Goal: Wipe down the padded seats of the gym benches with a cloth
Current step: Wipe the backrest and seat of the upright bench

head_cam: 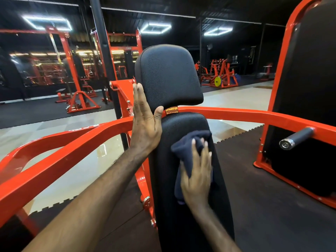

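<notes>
Cloth (188, 157) first: you have one, dark blue and bunched, pressed flat against the long back pad (181, 197) of the bench by your right hand (197, 177). That hand lies open on it, fingers spread and straight, palm down (the fingertips are smeared by motion blur, so you cannot read their exact placing). The cloth sits in the upper half of that pad, nearer its right edge, with folds sticking out above your fingers and a tail hanging below your palm.

Your left hand (145, 120) is also flat and holds nothing: four fingers run straight up the left edge of the head pad (169, 75), and the thumb reaches across to its lower left corner.

Count two black pads on this bench, the head pad above and the back pad below, with an orange frame bar (236, 113) crossing between them. A gold tag (171, 110) sits on that bar at the gap.

One chrome-capped grip handle (296, 138) juts out at the right, below the bar. Behind it stands a second orange machine (283, 70), cut off by the picture's right edge. The back pad's lower end runs out of view at the bottom.
</notes>
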